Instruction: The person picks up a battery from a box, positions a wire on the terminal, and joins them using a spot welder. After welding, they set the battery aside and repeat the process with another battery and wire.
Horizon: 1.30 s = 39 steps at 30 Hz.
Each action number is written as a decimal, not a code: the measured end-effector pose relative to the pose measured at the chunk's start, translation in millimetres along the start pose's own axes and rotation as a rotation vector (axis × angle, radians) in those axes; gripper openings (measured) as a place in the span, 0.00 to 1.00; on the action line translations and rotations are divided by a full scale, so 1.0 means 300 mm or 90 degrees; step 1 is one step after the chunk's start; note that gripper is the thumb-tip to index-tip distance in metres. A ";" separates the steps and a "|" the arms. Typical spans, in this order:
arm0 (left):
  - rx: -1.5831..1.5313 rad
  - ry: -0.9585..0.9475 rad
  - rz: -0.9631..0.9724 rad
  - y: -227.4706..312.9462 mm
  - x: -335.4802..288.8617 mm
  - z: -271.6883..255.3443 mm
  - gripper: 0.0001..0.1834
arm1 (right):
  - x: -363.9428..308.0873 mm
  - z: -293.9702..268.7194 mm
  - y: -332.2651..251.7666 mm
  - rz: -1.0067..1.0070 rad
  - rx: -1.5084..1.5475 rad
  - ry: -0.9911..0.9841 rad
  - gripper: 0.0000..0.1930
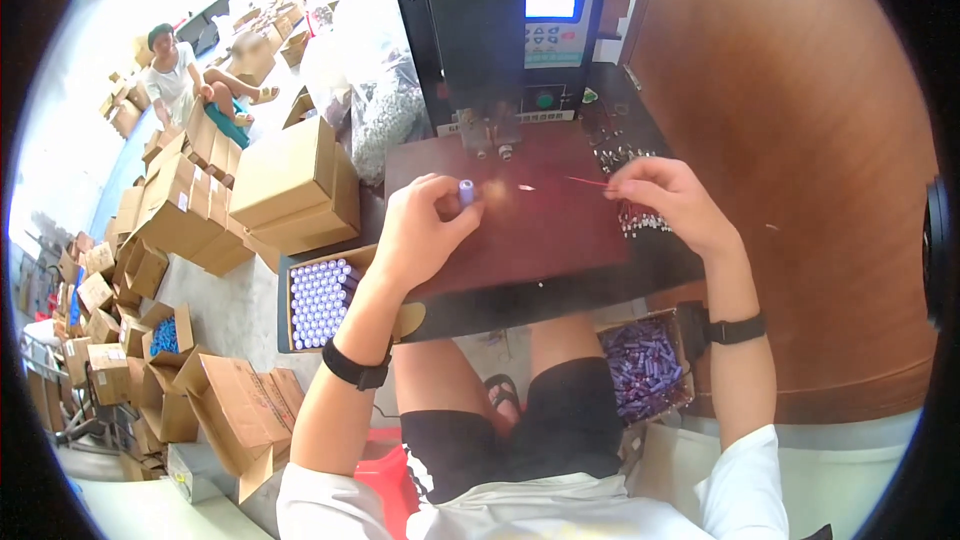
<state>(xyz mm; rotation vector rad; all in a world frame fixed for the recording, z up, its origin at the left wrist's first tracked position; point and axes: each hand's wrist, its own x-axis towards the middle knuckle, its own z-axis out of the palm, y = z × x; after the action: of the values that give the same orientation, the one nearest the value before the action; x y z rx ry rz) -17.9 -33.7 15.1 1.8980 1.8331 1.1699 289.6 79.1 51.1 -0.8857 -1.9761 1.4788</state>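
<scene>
A purple cylindrical battery cell (466,192) stands upright between the thumb and fingers of my left hand (425,225), over the dark red work board (560,240). My right hand (660,198) pinches a thin red wire (590,181) that points left across the board. Between the two hands a small pale metal strip (526,187) lies on the board. Just beyond the cell, the welding machine (480,50) holds two electrode tips (505,152) above the board's far side.
An open box of upright purple cells (322,305) sits left of my left forearm. Below the table's right edge is a box of wired cells (645,365). Small metal pieces and wires (640,220) lie beside my right hand. Cartons (290,180) and a seated person (180,80) are at left.
</scene>
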 end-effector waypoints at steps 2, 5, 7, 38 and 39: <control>-0.009 -0.033 -0.001 0.004 0.004 -0.008 0.12 | 0.053 0.018 -0.009 -0.008 0.008 -0.009 0.10; 0.021 -0.015 0.026 0.003 0.042 0.012 0.14 | 0.117 0.034 0.012 -0.029 0.033 -0.035 0.11; 0.003 -0.012 0.022 -0.012 0.077 0.043 0.14 | 0.147 0.045 0.017 -0.017 0.038 -0.048 0.11; -0.022 -0.025 0.072 -0.052 0.118 0.093 0.14 | 0.204 0.019 0.038 0.037 0.063 -0.047 0.09; -0.023 -0.026 0.071 -0.047 0.117 0.093 0.14 | 0.204 0.019 0.039 0.037 0.071 -0.041 0.09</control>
<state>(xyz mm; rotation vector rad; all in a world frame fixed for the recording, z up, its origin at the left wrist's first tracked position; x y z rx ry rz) -13.0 10.7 0.3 2.0119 1.6925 1.1824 247.6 123.8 39.5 -0.8642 -1.9070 1.6516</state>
